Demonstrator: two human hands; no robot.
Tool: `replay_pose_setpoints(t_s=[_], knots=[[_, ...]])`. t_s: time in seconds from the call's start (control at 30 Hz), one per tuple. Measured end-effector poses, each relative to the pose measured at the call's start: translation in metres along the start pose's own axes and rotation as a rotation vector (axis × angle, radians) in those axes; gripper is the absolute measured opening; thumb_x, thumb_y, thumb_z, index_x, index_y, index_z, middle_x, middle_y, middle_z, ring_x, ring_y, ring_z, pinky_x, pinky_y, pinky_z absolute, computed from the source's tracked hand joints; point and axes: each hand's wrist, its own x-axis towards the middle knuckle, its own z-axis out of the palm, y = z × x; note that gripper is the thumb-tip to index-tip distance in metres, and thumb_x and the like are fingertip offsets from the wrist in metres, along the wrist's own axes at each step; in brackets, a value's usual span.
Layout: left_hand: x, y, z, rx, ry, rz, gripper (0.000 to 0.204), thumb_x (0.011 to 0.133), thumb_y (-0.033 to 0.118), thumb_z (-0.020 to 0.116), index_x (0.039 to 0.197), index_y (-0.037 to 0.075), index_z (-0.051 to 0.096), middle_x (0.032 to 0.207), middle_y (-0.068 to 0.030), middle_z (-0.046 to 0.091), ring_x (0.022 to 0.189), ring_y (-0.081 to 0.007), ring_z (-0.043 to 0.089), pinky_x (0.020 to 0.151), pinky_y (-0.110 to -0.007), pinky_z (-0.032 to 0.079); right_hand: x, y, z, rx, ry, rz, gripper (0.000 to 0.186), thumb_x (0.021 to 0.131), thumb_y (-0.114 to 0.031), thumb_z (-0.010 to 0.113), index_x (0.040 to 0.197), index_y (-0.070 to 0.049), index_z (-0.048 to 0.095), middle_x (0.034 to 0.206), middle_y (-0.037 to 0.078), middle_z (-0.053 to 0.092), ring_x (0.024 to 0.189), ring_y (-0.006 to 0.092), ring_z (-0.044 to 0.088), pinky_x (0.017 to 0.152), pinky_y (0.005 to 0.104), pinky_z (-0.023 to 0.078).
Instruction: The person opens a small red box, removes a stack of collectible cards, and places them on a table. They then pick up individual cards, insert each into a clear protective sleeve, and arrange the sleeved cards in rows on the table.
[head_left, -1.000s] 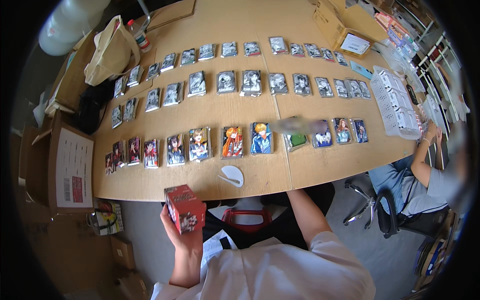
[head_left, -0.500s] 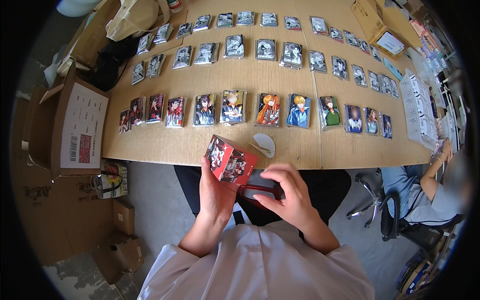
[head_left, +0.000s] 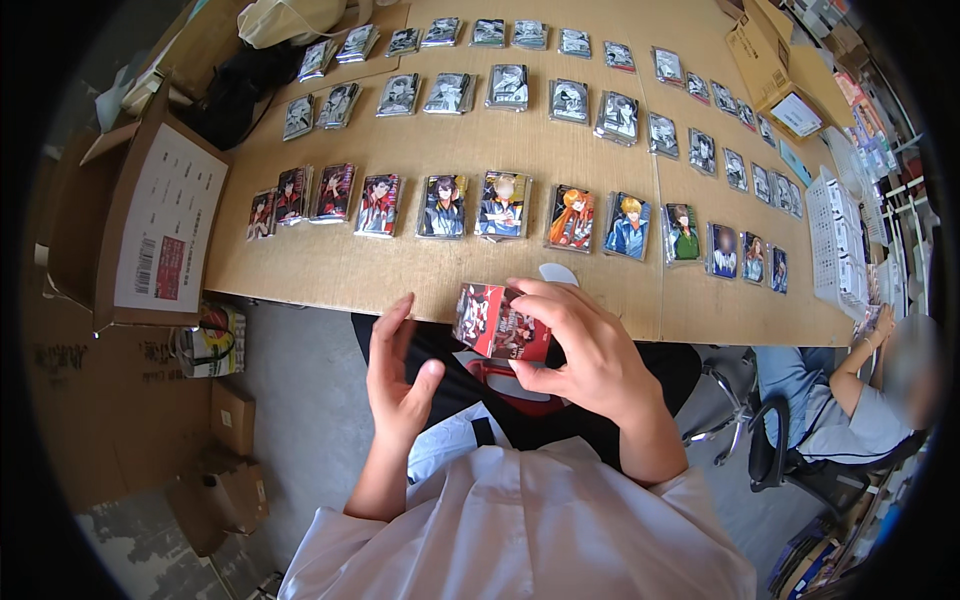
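My right hand (head_left: 590,350) grips a small red printed box (head_left: 503,322) in front of the table's near edge, fingers over its top and right side, thumb at its lower right. To the left of the box, my left hand (head_left: 398,370) is open and empty, its fingers raised and thumb apart. Just below the box, a red-rimmed grey object (head_left: 515,388) shows between my legs; its kind is unclear. A white rounded piece of paper (head_left: 556,272) lies on the table, partly hidden behind my right hand. Beyond it runs a row of colourful character-card stacks (head_left: 503,205).
Farther back on the wooden table (head_left: 330,270) stand two rows of grey card stacks (head_left: 508,88). A cardboard carton (head_left: 165,235) stands at left, another carton (head_left: 785,65) at far right. A white plastic basket (head_left: 835,240) sits at right, near a seated person (head_left: 850,390).
The red box has passed from my left hand into my right hand. My left hand has let go and moved left, fingers spread. The whole view has shifted slightly.
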Motion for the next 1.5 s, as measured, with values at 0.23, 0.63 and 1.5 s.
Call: replay_pose_setpoints(t_s=[0.23, 0.63, 1.5], knots=[[0.056, 0.011, -0.003, 0.228, -0.517, 0.171, 0.096, 0.079, 0.052, 0.089, 0.150, -0.002, 0.055, 0.154, -0.0206, 0.057, 0.148, -0.0412, 0.049, 0.124, -0.052, 0.035, 0.013, -0.007, 0.004, -0.116, -0.139, -0.042, 0.051, 0.079, -0.020, 0.087, 0.125, -0.015, 0.065, 0.126, 0.012, 0.062, 0.105, 0.0331, 0.070, 0.084, 0.0431, 0.062], [0.076, -0.017, 0.007, -0.143, -0.710, 0.126, 0.086, 0.074, 0.043, 0.094, 0.138, -0.004, 0.064, 0.130, -0.0169, 0.067, 0.118, -0.0314, 0.063, 0.105, -0.043, 0.048, 0.008, -0.020, -0.023, -0.306, -0.341, -0.041, 0.070, 0.074, -0.032, 0.092, 0.138, -0.024, 0.064, 0.120, 0.007, 0.053, 0.106, 0.0264, 0.065, 0.086, 0.0414, 0.060], [0.028, -0.028, 0.038, -0.336, 0.003, 0.110, 0.086, 0.096, 0.073, 0.064, 0.148, 0.008, 0.040, 0.137, -0.0165, 0.053, 0.126, -0.0289, 0.057, 0.109, -0.047, 0.051, -0.042, -0.009, 0.011, -0.328, 0.204, -0.151, 0.036, 0.092, -0.015, 0.077, 0.126, -0.003, 0.075, 0.136, 0.014, 0.072, 0.133, 0.0360, 0.064, 0.112, 0.0514, 0.050]])
